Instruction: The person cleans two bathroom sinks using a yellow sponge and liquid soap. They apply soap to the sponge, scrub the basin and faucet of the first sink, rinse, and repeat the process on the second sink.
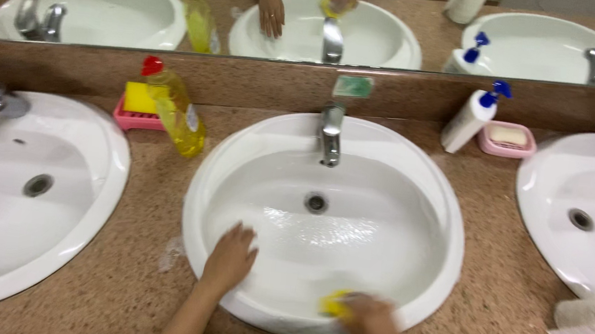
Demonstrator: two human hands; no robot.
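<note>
A speckled brown stone desk (499, 284) holds three white oval sinks. Resting on it: a yellow liquid bottle (178, 112) beside a pink tray (136, 121) with a yellow sponge, a white spray bottle (469, 119), a pink soap dish (508, 140), and a paper roll (594, 322) at the right edge.

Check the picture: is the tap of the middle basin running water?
No: the tap shows no stream above the middle basin.

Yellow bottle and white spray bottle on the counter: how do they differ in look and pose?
The yellow bottle is see-through with a red cap, left of the middle sink; the white spray bottle is opaque with a blue nozzle, to its right. The yellow one stands beside a pink tray; the white one leans beside a pink soap dish. Both sit near the mirror.
</note>
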